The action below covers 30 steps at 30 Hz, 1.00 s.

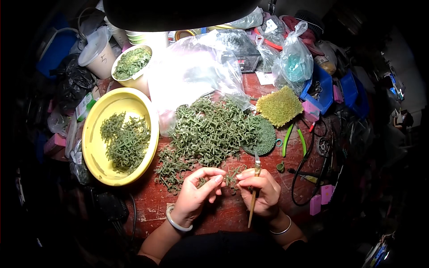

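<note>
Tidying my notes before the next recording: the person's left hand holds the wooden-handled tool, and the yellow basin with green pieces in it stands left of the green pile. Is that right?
Not quite: in the head view, the wooden-handled tool is in the right hand, not the left hand. The yellow basin with green pieces in it does stand left of the green pile.

Left hand [194, 193]: any pinched piece too small to tell. Green disc [265, 140]: left part hidden under green pieces [205, 131]. Black overhead shape [181, 14]: cut off, far edge.
</note>
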### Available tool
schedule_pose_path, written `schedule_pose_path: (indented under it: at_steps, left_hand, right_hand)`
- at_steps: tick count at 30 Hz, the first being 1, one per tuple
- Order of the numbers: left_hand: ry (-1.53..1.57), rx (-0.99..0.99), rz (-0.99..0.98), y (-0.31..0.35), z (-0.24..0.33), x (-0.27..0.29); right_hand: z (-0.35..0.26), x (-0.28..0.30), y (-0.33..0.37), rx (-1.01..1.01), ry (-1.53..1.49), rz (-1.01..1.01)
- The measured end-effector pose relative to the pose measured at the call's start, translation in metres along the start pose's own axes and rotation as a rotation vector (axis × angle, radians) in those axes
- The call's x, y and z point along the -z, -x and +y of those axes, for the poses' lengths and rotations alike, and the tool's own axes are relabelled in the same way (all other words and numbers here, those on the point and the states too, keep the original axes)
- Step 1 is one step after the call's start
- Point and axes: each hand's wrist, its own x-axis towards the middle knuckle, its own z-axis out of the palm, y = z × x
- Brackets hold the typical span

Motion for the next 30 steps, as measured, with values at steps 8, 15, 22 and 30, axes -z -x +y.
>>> schedule_pose_path:
  at_steps: [8, 15, 22, 30]
  left_hand:
    - [-0.259, -0.022, -0.15, 0.0, -0.005, 0.004]
    - [-0.28, -0.125, -0.098, -0.002, -0.014, 0.006]
    - [-0.612, -0.249, -0.148, -0.002, -0.013, 0.003]
    - [-0.014, 0.082, -0.098, 0.003, 0.004, 0.003]
  right_hand:
    - [-0.001, 0.001, -0.001, -0.005, -0.038, 0.007]
    - [-0.002, 0.002, -0.001, -0.043, 0.016, 0.03]
    - [0.001, 0.004, -0.001, -0.012, 0.043, 0.06]
    - [0.0, 0.001, -0.001, 0.089, -0.052, -0.003]
